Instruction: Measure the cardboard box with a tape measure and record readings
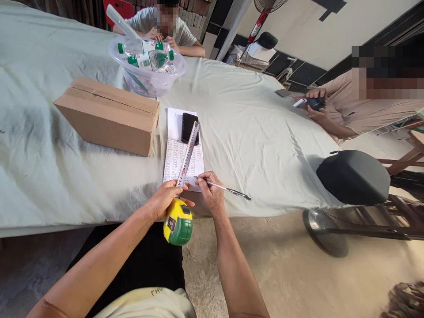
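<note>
My left hand point(166, 198) is closed around the blade of a tape measure point(179, 225) with a yellow and green case. The case hangs past the table's near edge, and the drawn-out blade slants up across a notebook point(170, 157) to a black phone point(187, 121). Rows of handwritten figures fill much of the lower page. My right hand point(212, 190) grips a pen point(236, 192), its tip at the page's right side. Left of the notebook, a closed cardboard box point(109, 121) lies on the cloth.
A clear plastic basin point(147, 86) with empty bottles stands behind the box. One person point(190, 37) sits across the table; another point(344, 101) at the right holds a dark object. A black-topped stool point(354, 176) stands by the table's right end, near a round metal base point(324, 234).
</note>
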The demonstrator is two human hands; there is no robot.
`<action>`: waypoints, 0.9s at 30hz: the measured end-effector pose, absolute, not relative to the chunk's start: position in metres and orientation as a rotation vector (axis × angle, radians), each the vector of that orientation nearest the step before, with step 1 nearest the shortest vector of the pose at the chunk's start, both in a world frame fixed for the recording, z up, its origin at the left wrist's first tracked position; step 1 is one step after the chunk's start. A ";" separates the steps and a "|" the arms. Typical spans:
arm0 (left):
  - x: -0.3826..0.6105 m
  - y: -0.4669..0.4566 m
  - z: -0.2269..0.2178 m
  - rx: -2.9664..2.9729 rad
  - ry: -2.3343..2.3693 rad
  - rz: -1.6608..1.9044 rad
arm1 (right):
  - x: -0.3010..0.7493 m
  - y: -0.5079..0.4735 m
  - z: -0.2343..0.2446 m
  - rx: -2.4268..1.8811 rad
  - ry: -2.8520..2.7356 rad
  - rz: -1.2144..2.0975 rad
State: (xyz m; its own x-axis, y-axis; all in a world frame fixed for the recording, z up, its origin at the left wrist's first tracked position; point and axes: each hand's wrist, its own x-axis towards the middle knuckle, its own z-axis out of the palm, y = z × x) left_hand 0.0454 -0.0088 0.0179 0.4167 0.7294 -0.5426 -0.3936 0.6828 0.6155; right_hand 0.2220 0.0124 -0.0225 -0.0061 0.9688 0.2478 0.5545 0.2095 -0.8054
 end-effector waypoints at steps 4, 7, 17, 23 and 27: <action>0.046 -0.011 0.018 0.434 0.887 0.733 | 0.222 0.013 -0.024 -1.467 -1.683 0.624; 0.045 -0.012 0.019 0.443 0.880 0.729 | 0.223 0.013 -0.024 -1.485 -1.708 0.615; 0.047 -0.012 0.018 0.471 0.902 0.724 | 0.223 0.013 -0.024 -1.484 -1.719 0.613; 0.047 -0.013 0.022 0.473 0.918 0.714 | 0.222 0.013 -0.025 -1.478 -1.720 0.625; 0.047 -0.014 0.025 0.482 0.923 0.718 | 0.223 0.013 -0.026 -1.487 -1.715 0.630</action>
